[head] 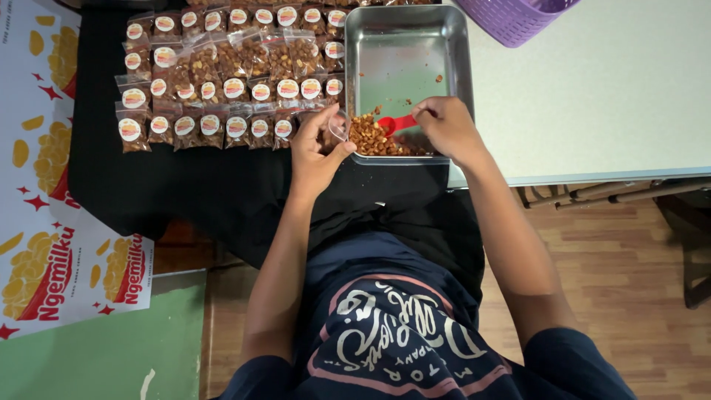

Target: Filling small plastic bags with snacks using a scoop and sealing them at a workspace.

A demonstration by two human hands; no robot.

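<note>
Scooping step, seemingly: right hand (448, 127) fingers clenched on red scoop (397, 123), dipped in nuts (370, 139) at steel tray (404, 44) near edge. Left hand (317, 144) fingers pinching small clear bag (338, 127) open just left of scoop. Next, likely careful tipping into bag mouth.

A metal tray (407, 44) sits on the table edge, snack pieces (370, 137) heaped in its near corner. Rows of filled packets (222, 81) lie left of the tray on a cloth (185, 185). A basket (515, 18) stands behind it to the right, printed sheets (44, 148) far left
</note>
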